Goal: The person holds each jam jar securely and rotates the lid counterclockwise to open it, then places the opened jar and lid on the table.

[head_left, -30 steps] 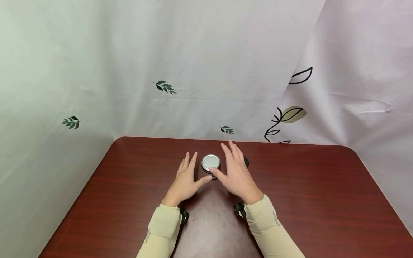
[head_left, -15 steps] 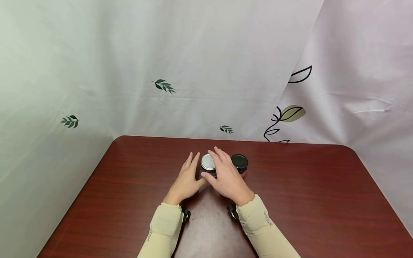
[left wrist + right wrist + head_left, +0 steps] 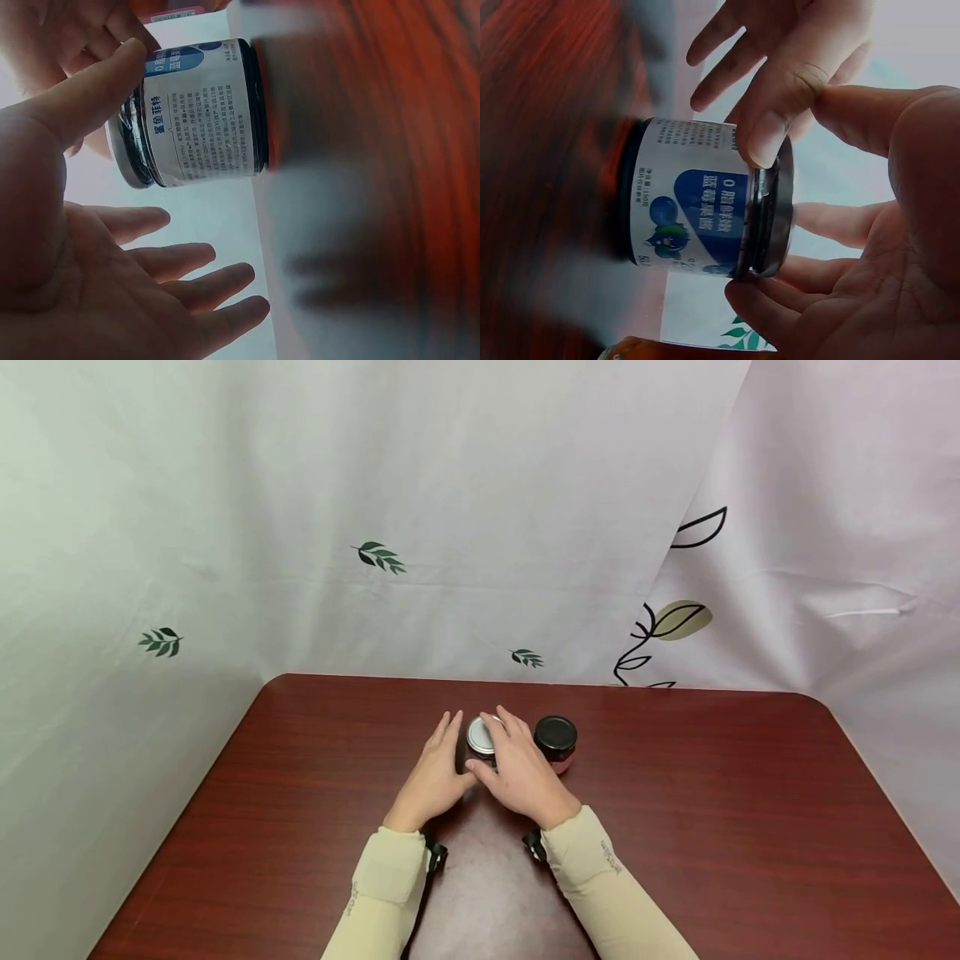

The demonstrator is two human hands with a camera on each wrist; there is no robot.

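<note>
Silver-lidded cylindrical glass jar [image 3: 705, 199]: upright, white-labelled, near far edge of glossy wood-grained worktop [image 3: 712, 810].
Left hand [image 3: 431, 781]: wide, straight-fingered, thumb [image 3: 771, 135] at jar.
Right hand [image 3: 525, 772]: wide, loosely bent, alongside.
Black-lidded round jar [image 3: 557, 739]: beside, towards right edge.

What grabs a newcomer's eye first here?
Probably the silver-lidded jar, upright on the far half of the table, with the left hand and right hand flanking it. Next, the black-lidded jar just right of the right hand. Then the dark plant prints on the pale backdrop behind the table.
</note>
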